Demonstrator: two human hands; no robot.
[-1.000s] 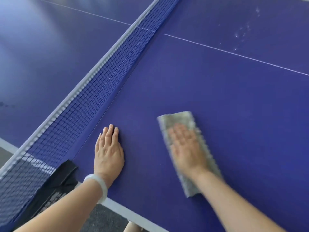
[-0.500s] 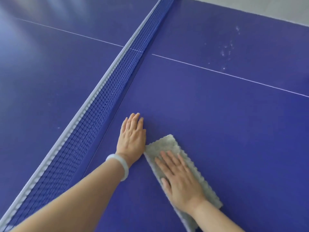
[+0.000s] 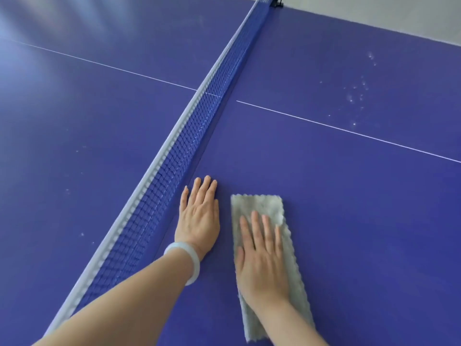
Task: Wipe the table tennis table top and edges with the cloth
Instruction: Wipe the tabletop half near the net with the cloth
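Observation:
A folded grey cloth [image 3: 259,208] lies flat on the blue table tennis table [image 3: 349,221], just right of the net. My right hand [image 3: 262,255] presses on the cloth with straight, spread fingers and covers its middle. My left hand [image 3: 199,216] rests flat on the bare table between the cloth and the net, fingers straight and together. It wears a pale bangle at the wrist. A narrow strip of table separates the two hands.
The blue net [image 3: 179,156] with a white top band runs diagonally from lower left to the far post [image 3: 275,1]. A white centre line [image 3: 349,131] crosses the table. Pale specks [image 3: 356,96] dot the far right surface. Grey floor shows beyond the far edge.
Both hands have slid farther along the table beside the net. The cloth has turned straighter and moved forward under my right hand, and a gap has opened between it and my left hand.

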